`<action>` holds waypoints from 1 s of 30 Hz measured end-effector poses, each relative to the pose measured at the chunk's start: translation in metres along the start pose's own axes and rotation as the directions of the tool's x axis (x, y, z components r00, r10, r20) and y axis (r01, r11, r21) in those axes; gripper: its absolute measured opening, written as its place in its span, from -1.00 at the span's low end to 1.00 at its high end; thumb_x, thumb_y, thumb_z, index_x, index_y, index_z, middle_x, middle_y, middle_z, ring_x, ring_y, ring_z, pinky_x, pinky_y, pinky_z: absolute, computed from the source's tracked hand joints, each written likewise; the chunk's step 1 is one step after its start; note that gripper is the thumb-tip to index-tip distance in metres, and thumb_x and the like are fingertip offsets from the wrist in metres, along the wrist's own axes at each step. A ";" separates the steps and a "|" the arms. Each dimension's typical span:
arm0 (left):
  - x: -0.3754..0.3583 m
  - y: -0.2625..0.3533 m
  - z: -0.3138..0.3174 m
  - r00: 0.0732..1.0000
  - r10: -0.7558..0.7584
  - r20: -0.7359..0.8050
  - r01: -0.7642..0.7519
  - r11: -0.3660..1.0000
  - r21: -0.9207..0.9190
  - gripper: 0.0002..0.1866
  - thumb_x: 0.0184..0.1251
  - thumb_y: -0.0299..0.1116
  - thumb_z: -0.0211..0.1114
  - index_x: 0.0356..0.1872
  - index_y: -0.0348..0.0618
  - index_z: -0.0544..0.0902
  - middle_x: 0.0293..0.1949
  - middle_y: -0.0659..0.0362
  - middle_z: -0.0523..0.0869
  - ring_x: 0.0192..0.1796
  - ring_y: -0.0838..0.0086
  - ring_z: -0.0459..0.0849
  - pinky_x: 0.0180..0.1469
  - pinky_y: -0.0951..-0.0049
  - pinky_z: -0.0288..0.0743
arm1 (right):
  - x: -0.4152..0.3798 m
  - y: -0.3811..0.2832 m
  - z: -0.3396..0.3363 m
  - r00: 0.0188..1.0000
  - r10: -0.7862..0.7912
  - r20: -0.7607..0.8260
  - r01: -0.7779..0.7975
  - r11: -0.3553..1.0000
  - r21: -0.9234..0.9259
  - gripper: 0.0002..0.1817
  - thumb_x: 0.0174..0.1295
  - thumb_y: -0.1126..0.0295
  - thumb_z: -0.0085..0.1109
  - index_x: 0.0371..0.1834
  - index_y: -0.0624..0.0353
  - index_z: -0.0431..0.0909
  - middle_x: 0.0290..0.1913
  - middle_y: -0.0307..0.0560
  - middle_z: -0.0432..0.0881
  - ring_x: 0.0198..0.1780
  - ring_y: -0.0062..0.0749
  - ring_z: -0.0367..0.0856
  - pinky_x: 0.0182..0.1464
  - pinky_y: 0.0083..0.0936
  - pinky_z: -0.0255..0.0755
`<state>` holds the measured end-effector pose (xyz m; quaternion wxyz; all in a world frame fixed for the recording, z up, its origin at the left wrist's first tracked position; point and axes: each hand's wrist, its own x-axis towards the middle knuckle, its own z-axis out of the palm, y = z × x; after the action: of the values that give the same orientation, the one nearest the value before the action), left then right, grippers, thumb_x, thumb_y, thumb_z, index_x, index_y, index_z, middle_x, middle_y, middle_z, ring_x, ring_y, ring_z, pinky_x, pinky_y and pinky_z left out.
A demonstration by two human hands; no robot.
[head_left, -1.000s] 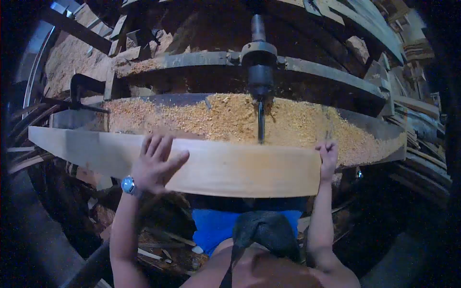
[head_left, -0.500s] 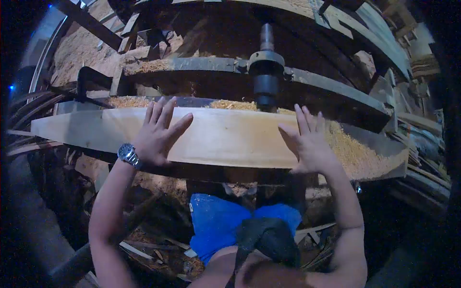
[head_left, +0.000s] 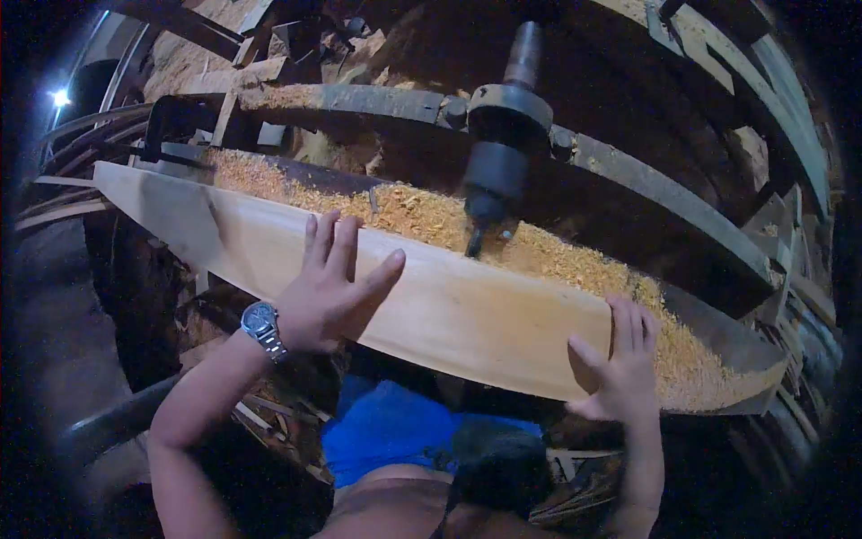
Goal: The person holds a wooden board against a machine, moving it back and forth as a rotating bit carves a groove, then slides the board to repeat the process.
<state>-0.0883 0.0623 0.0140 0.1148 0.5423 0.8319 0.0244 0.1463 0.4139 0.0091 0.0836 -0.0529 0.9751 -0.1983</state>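
Note:
A long pale wooden board (head_left: 476,314) lies across the sawdust-covered work table, tilted down toward the right. My left hand (head_left: 332,292), with a metal watch (head_left: 261,325) on its wrist, rests on the board left of its middle, fingers spread. At the board's right end, my right hand (head_left: 620,364) touches the edge with thumb and fingers apart. Just beyond the board's far edge, between my hands, a dark drill chuck (head_left: 495,175) points down with its bit (head_left: 474,241) near that edge.
Wood shavings (head_left: 584,265) cover the table behind and right of the board. A curved beam (head_left: 377,101) crosses behind the chuck. Wood strips (head_left: 67,211) lie at the left, and a bright light (head_left: 60,97) shows at the upper left.
The board has turned, its right end now lower and nearer me, baring more shavings behind it. Both hands have shifted right and down with it. The camera view has tilted too.

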 end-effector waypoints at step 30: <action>0.025 -0.065 -0.012 0.928 0.371 0.036 -0.363 0.921 -0.138 -0.13 0.18 0.47 -0.09 0.47 0.27 0.40 0.32 -0.33 0.37 0.30 -0.16 0.41 0.33 -0.24 0.14 | -0.016 0.045 0.047 0.675 0.683 -0.279 0.026 0.356 0.934 0.06 0.14 0.08 0.48 0.58 0.33 0.05 0.62 0.23 0.05 0.63 -0.09 0.04 0.58 -0.21 0.02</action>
<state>-0.1590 0.0592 0.0104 0.1686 0.6804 0.7084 0.0826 0.1674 0.4390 -0.0493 -0.1964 0.2844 0.6680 -0.6591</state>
